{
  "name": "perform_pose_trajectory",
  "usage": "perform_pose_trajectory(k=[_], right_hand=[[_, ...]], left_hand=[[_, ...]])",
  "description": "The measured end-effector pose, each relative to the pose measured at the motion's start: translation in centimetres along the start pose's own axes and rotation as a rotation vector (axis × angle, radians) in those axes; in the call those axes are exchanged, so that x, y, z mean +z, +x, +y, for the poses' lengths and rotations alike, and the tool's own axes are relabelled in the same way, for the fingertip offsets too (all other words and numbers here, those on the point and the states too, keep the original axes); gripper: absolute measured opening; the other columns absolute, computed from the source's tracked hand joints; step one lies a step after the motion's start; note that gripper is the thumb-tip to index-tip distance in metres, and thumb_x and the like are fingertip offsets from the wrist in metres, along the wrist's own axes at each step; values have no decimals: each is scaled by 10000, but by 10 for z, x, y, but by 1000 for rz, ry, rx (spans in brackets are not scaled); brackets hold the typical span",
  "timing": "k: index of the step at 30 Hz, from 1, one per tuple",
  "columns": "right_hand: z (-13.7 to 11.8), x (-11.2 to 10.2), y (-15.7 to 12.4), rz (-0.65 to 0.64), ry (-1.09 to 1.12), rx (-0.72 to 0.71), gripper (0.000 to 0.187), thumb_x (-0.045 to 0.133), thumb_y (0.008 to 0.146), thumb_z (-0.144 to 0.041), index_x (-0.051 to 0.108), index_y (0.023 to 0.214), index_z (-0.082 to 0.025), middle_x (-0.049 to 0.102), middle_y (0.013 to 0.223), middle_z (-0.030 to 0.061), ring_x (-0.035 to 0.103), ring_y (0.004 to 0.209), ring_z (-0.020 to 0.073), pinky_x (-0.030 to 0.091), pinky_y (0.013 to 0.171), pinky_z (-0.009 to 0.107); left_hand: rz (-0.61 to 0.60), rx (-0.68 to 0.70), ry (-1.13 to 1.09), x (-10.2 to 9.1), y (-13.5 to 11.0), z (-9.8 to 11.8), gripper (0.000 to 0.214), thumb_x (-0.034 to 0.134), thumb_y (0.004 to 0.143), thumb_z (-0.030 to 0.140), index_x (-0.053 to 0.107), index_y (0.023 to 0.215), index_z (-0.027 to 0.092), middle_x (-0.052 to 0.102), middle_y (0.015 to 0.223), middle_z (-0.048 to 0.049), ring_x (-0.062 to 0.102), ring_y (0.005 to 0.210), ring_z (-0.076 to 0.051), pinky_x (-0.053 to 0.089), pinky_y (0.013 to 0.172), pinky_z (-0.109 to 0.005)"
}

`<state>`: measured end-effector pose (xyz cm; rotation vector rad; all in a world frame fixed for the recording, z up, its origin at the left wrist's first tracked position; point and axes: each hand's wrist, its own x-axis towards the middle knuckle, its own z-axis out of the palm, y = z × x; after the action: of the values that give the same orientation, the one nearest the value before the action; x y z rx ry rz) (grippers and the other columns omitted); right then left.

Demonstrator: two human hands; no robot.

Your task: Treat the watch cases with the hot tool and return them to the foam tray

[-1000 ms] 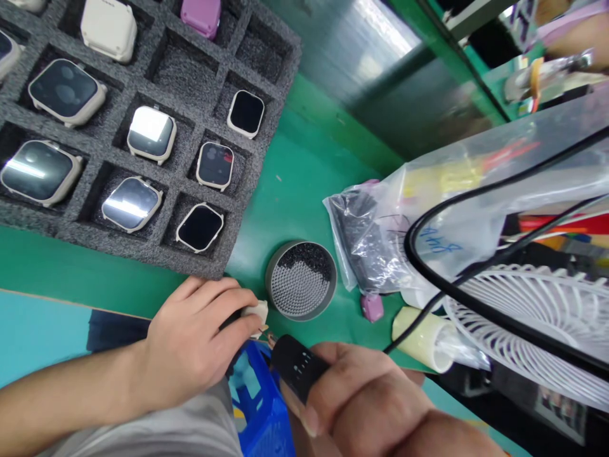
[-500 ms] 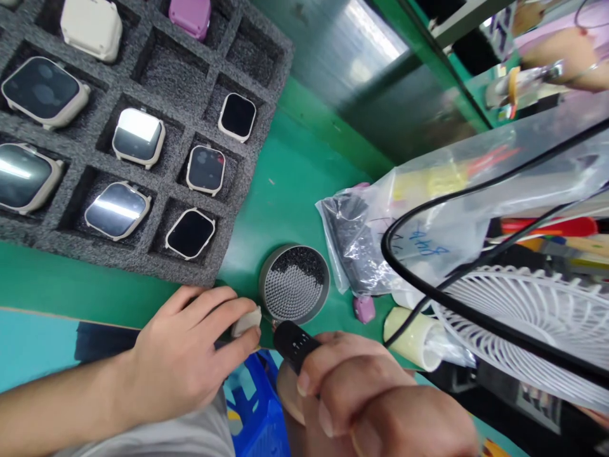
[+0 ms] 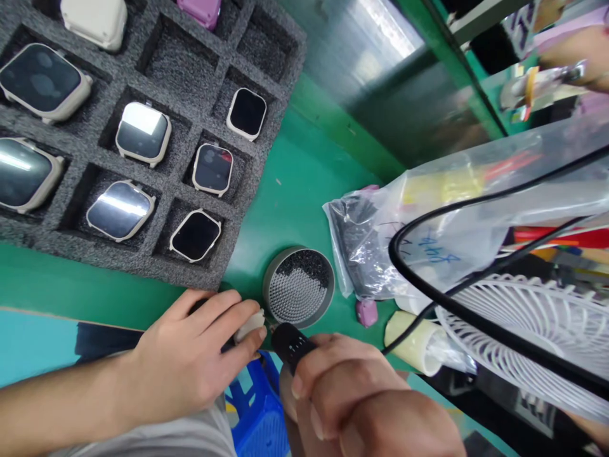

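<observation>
My left hand [image 3: 204, 352] is closed around a pale smartwatch case [image 3: 250, 327], its edge showing between fingers and thumb at the table's front edge. My right hand [image 3: 366, 393] grips a black electric screwdriver [image 3: 291, 344], whose tip points at the side of that case. Whether the tip touches a screw is too small to tell. Just beyond sits a round grey dish [image 3: 295, 297] with a dimpled floor and tiny dark screws heaped at its far side. A grey foam tray [image 3: 209, 274] of pale smartwatches [image 3: 196, 235] lies beyond my left hand.
Clear plastic bags [image 3: 366, 247] lie right of the dish, near a small purple piece [image 3: 366, 312] and a yellowish roll [image 3: 413, 343]. A black cable [image 3: 457, 304] loops past a white basket [image 3: 518, 330]. A blue stool [image 3: 261, 412] stands below. Another person's arm [image 3: 578, 54] shows top right.
The view has shifted slightly, so the tray and dish appear a little further right. Both hands keep their grips, and the screwdriver stays at the case's edge.
</observation>
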<state>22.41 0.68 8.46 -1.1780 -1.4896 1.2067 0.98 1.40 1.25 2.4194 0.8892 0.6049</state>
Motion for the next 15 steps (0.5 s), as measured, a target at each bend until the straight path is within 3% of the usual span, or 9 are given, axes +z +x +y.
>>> perform_pose_trajectory(k=[5, 9, 14, 15], right_hand=[[-6, 5, 0, 43, 23, -19, 379, 358, 1072, -372, 579, 786, -257, 634, 593, -52, 674, 535, 145, 610, 581, 315], [-12, 1, 3, 88, -16, 92, 396, 377, 1050, -501, 617, 832, -274, 664, 645, -17, 695, 634, 206, 636, 634, 408], [-7, -7, 8, -227, -16, 43, 380, 380, 1040, -512, 644, 895, -280, 671, 693, -5, 712, 712, 219, 643, 687, 432], [-5, -4, 8, -143, -35, 18, 384, 365, 1046, -506, 634, 888, -282, 641, 678, -12, 696, 684, 204, 635, 662, 412]], left_hand=[[13, -9, -6, 1, 1, -1, 236, 574, 1009, 227, 737, 1179, 243, 690, 1355, -28, 590, 1200, -252, 407, 946, -427], [20, 5, -10, 1, 2, -2, 248, 560, 1007, 213, 732, 1186, 235, 700, 1337, -36, 593, 1196, -255, 414, 948, -426], [23, 13, -21, -1, 1, -2, 270, 538, 1012, 196, 723, 1207, 226, 698, 1353, -54, 602, 1202, -265, 431, 954, -441], [20, 17, -16, -2, 1, -2, 261, 549, 1018, 210, 720, 1215, 230, 697, 1353, -52, 604, 1204, -262, 432, 962, -444]])
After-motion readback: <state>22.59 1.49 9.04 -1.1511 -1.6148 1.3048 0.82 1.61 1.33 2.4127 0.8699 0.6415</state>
